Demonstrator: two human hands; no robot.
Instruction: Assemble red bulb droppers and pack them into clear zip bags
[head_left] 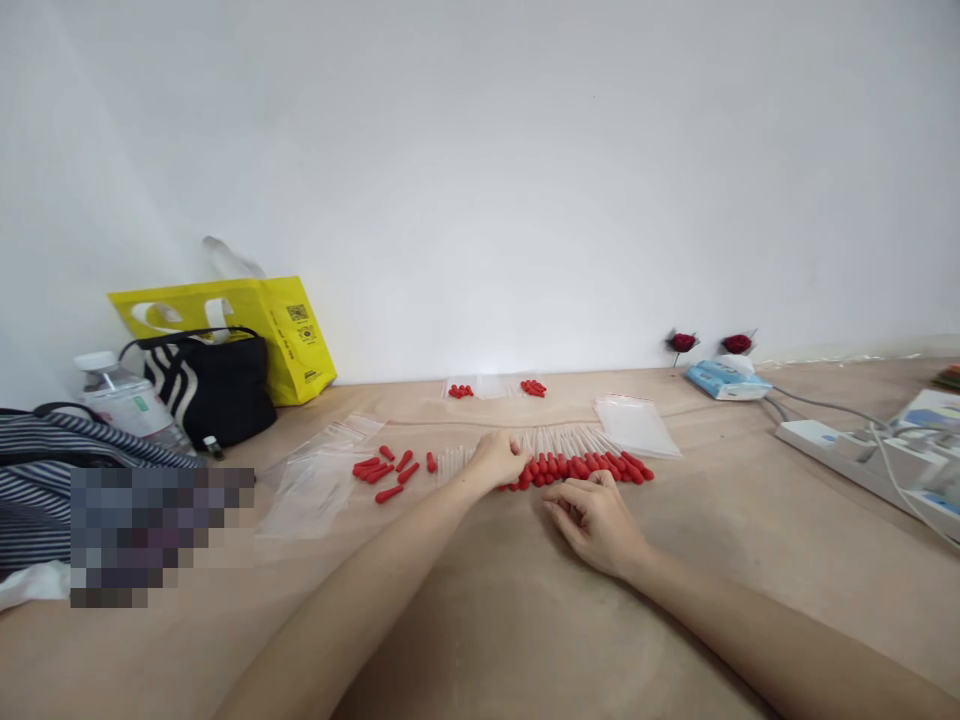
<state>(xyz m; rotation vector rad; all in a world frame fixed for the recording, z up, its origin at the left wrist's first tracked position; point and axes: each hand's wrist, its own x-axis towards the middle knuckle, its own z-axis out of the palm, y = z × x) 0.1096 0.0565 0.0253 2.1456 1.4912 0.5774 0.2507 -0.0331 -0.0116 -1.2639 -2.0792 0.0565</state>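
Note:
A row of glass droppers with red rubber bulbs (577, 466) lies on the table, tubes pointing toward the wall. My left hand (496, 460) is at the row's left end with its fingers pinched; what they hold, if anything, is hidden. Just in front of the bulbs rests my right hand (596, 522), fingers loosely bent and thumb apart, with nothing visible in it. Bare glass tubes (452, 460) stick out left of my left hand. Farther left, several loose red bulbs (381, 470) are scattered beside and partly over clear plastic bags (315, 490).
Small bags with red bulbs (459, 391) lie by the wall. Another clear bag (637, 425) sits behind the droppers. Left are a yellow bag (300, 345), black pouch (225, 385) and bottle (131, 400). Right are a tissue pack (724, 380) and power strip (847, 455) with cables.

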